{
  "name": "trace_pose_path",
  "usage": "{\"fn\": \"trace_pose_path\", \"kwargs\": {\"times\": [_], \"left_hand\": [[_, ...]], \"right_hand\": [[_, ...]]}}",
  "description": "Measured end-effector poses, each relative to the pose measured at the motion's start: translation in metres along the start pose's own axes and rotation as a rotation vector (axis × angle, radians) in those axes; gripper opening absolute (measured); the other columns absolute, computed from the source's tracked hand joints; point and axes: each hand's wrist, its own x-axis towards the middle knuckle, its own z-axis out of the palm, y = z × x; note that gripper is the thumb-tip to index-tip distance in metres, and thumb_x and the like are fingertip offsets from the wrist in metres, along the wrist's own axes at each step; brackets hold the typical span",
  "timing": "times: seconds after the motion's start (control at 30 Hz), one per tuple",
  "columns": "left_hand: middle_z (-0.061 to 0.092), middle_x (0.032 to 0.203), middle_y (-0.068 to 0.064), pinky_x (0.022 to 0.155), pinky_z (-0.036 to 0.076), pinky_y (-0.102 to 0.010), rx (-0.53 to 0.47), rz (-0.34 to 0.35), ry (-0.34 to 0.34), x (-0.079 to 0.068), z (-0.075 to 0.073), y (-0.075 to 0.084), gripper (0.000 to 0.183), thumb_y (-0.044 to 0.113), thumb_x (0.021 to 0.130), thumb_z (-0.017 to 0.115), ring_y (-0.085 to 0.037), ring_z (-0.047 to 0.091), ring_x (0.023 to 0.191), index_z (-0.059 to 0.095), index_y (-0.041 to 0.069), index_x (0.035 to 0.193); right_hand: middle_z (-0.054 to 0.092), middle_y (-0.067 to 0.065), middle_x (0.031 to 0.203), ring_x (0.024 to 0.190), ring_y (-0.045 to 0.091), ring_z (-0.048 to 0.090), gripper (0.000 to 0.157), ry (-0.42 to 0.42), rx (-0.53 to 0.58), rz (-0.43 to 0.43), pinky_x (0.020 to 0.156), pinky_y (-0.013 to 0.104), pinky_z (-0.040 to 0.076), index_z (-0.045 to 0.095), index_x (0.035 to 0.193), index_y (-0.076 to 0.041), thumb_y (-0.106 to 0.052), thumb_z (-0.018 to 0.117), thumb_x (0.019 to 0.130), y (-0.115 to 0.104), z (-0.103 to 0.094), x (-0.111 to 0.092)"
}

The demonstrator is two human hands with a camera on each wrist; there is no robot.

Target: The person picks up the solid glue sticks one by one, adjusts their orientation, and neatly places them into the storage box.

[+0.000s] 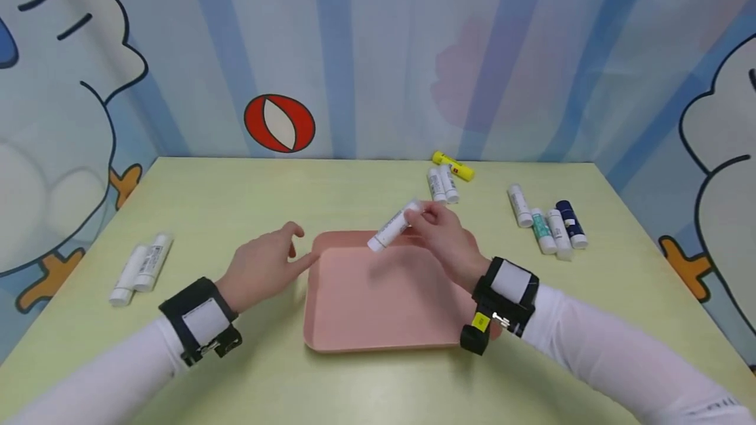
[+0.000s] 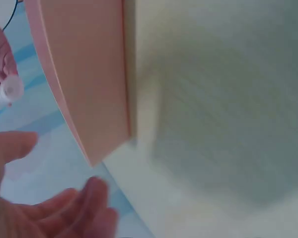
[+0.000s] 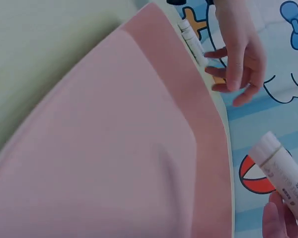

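Above the pink tray (image 1: 378, 307), my right hand (image 1: 449, 241) holds a white glue stick (image 1: 392, 228) between thumb and fingers, tilted with its lower end toward the left. In the right wrist view the same glue stick (image 3: 283, 173) shows its cap and printed label. My left hand (image 1: 262, 264) is by the tray's left rim, fingers loosely bent and holding nothing. Its thumb tip is close to the rim; whether they touch I cannot tell. The left wrist view shows those fingers (image 2: 92, 203) apart beside the tray's outer wall (image 2: 89, 74).
Two white glue sticks (image 1: 142, 267) lie at the table's left. Toward the back, a yellow glue stick (image 1: 453, 166) lies behind two white ones (image 1: 443, 184). On the right are two more white ones (image 1: 520, 205), a teal one (image 1: 543, 231) and a navy one (image 1: 571, 223).
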Motion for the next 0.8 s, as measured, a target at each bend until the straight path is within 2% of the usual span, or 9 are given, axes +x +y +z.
{"fn": "trace_pose_path", "kwargs": {"times": [0.13,0.27,0.33,0.47,0.63,0.8], "left_hand": [[0.061,0.073,-0.005,0.053,0.046,-0.029,-0.158,-0.115,-0.193,-0.003,0.001,-0.013,0.043,0.037,0.094,0.062,-0.016,0.056,0.059,0.058,-0.001,0.112],[0.064,0.073,-0.007,0.055,0.052,-0.03,-0.358,-0.213,-0.299,-0.002,0.007,-0.014,0.037,0.033,0.095,0.062,-0.018,0.061,0.058,0.059,-0.001,0.109],[0.064,0.071,-0.008,0.054,0.054,-0.03,-0.416,-0.238,-0.315,0.0,0.011,-0.012,0.034,0.03,0.095,0.061,-0.018,0.062,0.057,0.059,-0.001,0.109],[0.064,0.067,-0.009,0.052,0.055,-0.03,-0.497,-0.243,-0.324,0.002,0.017,-0.011,0.026,0.022,0.097,0.058,-0.018,0.063,0.054,0.058,-0.003,0.105],[0.065,0.066,-0.01,0.052,0.055,-0.029,-0.611,-0.255,-0.32,0.004,0.023,-0.014,0.028,0.015,0.097,0.055,-0.018,0.065,0.054,0.061,-0.009,0.111],[0.065,0.068,-0.011,0.054,0.056,-0.029,-0.655,-0.269,-0.325,0.006,0.025,-0.017,0.029,0.013,0.097,0.056,-0.017,0.065,0.055,0.062,-0.011,0.111]], "right_hand": [[0.06,0.021,0.119,0.1,0.025,0.065,0.044,-0.07,-0.012,-0.013,0.094,0.038,0.05,0.032,0.134,0.0,-0.02,0.053,0.101,0.002,0.005,0.005],[0.062,0.023,0.115,0.096,0.026,0.066,0.043,-0.135,-0.093,-0.01,0.088,0.036,0.052,0.031,0.13,0.001,-0.02,0.055,0.101,0.004,0.016,0.012],[0.063,0.022,0.114,0.096,0.027,0.066,0.041,-0.16,-0.144,0.005,0.086,0.035,0.053,0.033,0.128,0.001,-0.02,0.056,0.1,0.004,0.022,0.014],[0.063,0.021,0.113,0.095,0.03,0.066,0.039,-0.218,-0.227,0.021,0.083,0.037,0.054,0.036,0.126,0.001,-0.02,0.057,0.1,0.007,0.033,0.017],[0.063,0.018,0.103,0.089,0.03,0.068,0.037,-0.287,-0.311,0.033,0.078,0.038,0.054,0.04,0.123,0.004,-0.016,0.059,0.098,0.012,0.047,0.02],[0.061,0.016,0.095,0.086,0.031,0.067,0.036,-0.351,-0.389,0.06,0.074,0.036,0.056,0.042,0.121,0.006,-0.014,0.06,0.097,0.012,0.065,0.023]]}}
